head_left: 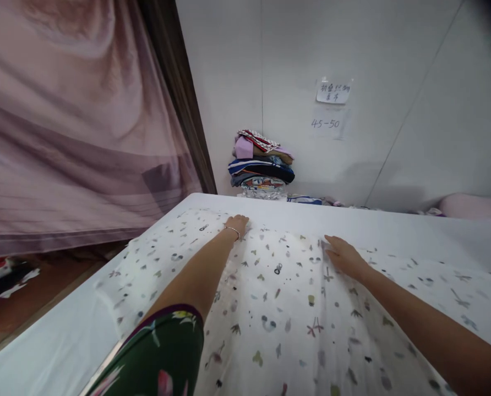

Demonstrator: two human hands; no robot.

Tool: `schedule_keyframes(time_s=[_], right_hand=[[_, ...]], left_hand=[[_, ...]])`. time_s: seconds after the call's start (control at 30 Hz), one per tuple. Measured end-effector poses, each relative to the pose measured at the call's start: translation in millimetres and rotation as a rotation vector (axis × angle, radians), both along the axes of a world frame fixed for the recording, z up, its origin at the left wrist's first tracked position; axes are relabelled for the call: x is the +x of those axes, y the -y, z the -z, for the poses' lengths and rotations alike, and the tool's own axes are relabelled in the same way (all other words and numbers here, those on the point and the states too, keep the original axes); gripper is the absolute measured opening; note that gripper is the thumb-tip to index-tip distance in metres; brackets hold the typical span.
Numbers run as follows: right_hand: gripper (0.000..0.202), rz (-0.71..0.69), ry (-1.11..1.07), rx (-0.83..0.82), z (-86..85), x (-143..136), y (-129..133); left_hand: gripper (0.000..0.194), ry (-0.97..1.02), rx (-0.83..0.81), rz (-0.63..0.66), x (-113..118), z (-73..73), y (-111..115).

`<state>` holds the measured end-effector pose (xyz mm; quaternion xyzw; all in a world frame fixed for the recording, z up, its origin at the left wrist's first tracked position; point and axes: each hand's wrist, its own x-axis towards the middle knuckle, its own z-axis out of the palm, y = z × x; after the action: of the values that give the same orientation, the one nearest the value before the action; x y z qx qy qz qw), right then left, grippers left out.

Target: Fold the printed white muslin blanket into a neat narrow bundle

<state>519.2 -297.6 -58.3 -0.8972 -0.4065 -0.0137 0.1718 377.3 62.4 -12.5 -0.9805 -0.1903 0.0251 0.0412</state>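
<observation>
Pink curtain (76, 126) at the far left, hanging in big soft folds, with a dark brown strip (177, 82) just beside. Below, some red, black and white stuff (6, 278) on the brown floor (51, 278), too blurry to name. Next, a white bench (64, 335), flat and wide, a good place for something big and thin. On top, a white printed cloth (266, 297) with little leaves and shapes, spread from near the bench's left edge out to the right side, perhaps because of being so big. Over the left part, a green flowery sleeve (163, 352) and a bare arm (196, 269), stretched out long, most likely to get to the cloth's far edge. At the end, the left hand (238, 221), with a thin bracelet (234, 231), palm down on that edge, maybe to stop any sliding. Pressed flat or pinching, cannot tell. Behind, by the wall (303, 44), a pile of folded cloths (262, 165), likely stacked to save room. Higher up, two paper notes (333, 92), perhaps for easy reading. Below the notes, the right hand (347, 257), also at the far edge, fingers pointing left; pinching cloth or not, cannot tell. Wide gap between hands, likely to keep the middle smooth. Far right, a pink bundle (472, 206) behind the bench.
</observation>
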Motion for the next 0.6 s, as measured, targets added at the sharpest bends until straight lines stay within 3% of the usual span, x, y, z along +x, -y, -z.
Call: schedule_keyframes(time_s=[0.17,0.37,0.6], right_hand=[[0.032,-0.14,0.046,-0.037,-3.6,-3,-6],[0.026,-0.321,0.094,0.062,-7.8,-37,9],[0.023,-0.355,0.038,0.03,-9.9,-53,22]], left_hand=[[0.032,-0.014,0.089,0.017,-1,6.0,-4],[0.027,0.082,0.138,0.115,-14,-1.8,-3],[0.03,0.122,0.1,0.227,-20,-0.6,6]])
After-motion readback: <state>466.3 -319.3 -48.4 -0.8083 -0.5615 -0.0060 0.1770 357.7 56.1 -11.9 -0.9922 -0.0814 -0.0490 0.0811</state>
